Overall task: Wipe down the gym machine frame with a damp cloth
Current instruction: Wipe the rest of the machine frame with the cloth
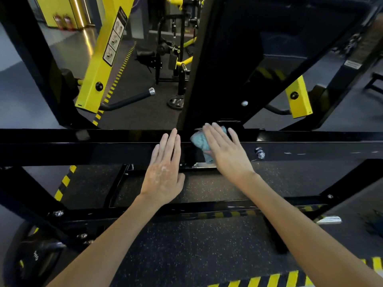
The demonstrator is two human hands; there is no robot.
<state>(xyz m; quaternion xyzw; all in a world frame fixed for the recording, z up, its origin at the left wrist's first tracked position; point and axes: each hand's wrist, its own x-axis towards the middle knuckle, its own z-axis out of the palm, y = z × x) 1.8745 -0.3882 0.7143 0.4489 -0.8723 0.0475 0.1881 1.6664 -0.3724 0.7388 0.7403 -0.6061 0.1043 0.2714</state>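
A black horizontal frame bar (93, 150) of the gym machine crosses the middle of the view. A crumpled light-blue cloth (200, 142) lies on that bar where a black upright post (209, 79) meets it. My right hand (226, 151) presses flat on the cloth with straight fingers and covers its right part. My left hand (164, 168) rests flat on the bar just left of the cloth, fingers straight and together, holding nothing.
Yellow machine arms stand at the left (99, 65) and right (298, 98) behind the bar. A bolt (260, 152) sticks out of the bar right of my right hand. A lower black frame rail (207, 210) and speckled rubber floor (196, 245) lie beneath. A weight plate (175, 102) lies beyond.
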